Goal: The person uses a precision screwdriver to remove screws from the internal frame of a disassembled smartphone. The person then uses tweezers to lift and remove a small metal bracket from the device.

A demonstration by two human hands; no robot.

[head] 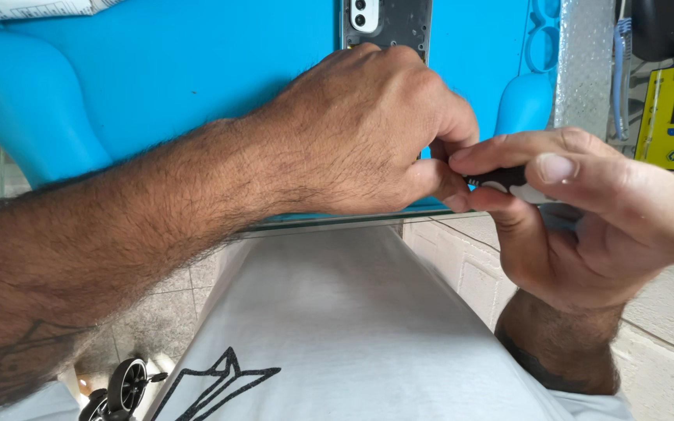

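Hairy hands (368,132) on slim black tool (501,179)

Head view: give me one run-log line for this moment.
left hand: fingers pinch small black tool | right hand: grips same tool | opened phone on blue silicone mat

small black tool (501,178), white patch, lying level, pinched at both ends, perhaps a screwdriver
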